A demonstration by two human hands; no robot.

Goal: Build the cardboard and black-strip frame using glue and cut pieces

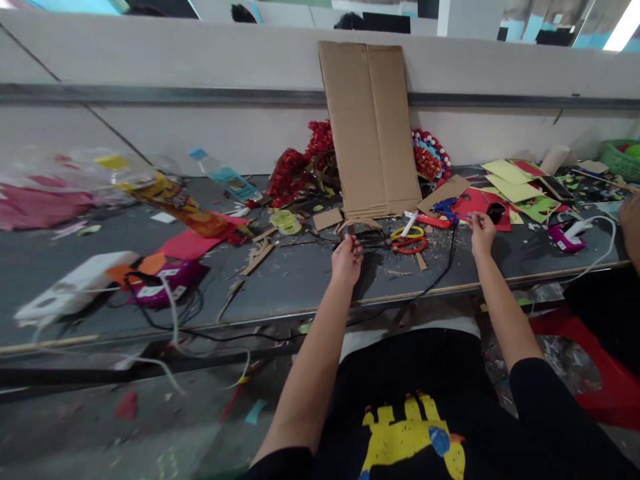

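Observation:
My left hand [349, 260] is closed in a pinch over the front part of the table, with a small brown piece [351, 229] rising from its fingertips. Behind it lie a dark wire-like frame [373, 238] and scissors with yellow and red handles [411, 239]. On the right, my right hand [483, 233] pinches a thin blue stick-like thing [463, 216], whose exact kind is unclear. A blue glue gun [444, 205] with a black cord lies just left of that hand. A small black round object [495, 212] sits behind its fingers.
A tall cardboard sheet [373, 127] leans against the wall, with red decorations [290, 175] beside it. Bottles [173, 200], a white power strip [75, 287] and a purple box [173, 283] are at left. Coloured paper [513, 181] lies right. Another person's arm [631, 223] shows at the right edge.

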